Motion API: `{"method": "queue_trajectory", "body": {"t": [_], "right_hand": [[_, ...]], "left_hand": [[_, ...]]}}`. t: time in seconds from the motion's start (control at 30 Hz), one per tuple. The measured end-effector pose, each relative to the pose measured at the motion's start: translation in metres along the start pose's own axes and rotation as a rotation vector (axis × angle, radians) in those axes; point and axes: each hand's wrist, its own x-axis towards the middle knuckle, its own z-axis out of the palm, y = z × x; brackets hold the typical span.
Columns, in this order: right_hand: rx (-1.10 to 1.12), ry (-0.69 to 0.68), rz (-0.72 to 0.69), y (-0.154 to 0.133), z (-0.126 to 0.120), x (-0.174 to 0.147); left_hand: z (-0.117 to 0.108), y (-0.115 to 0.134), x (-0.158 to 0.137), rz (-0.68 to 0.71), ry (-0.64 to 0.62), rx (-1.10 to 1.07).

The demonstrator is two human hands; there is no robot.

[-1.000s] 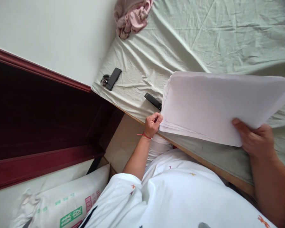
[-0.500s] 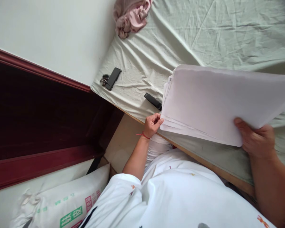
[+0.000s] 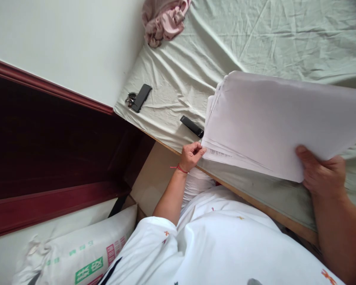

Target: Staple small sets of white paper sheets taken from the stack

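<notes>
A loose stack of white paper sheets is held above the bed's near edge, its sheets slightly fanned at the left end. My right hand grips the stack's lower right side, thumb on top and the other fingers hidden beneath. At the lower left corner, my left hand pinches the sheets between thumb and forefinger. A red string circles that wrist. Printed text shows on a lower sheet near the pinch. Just past my left hand lies a black stapler-like object, partly beside the paper's edge.
On the pale green bedsheet lie a black phone-like slab with keys beside it, and a crumpled pink cloth. A dark red wooden cabinet stands left; a white printed sack sits below it.
The stack's far left corner has shifted up and to the right, showing more print on the lower sheet. My right hand has moved slightly right; my left hand has barely moved.
</notes>
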Motion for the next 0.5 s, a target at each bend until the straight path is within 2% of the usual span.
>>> {"method": "queue_trajectory", "body": {"t": [0.5], "right_hand": [[-0.034, -0.027, -0.022, 0.0028, -0.0029, 0.0019]], "left_hand": [[0.0015, -0.0009, -0.0008, -0.005, 0.042, -0.079]]}}
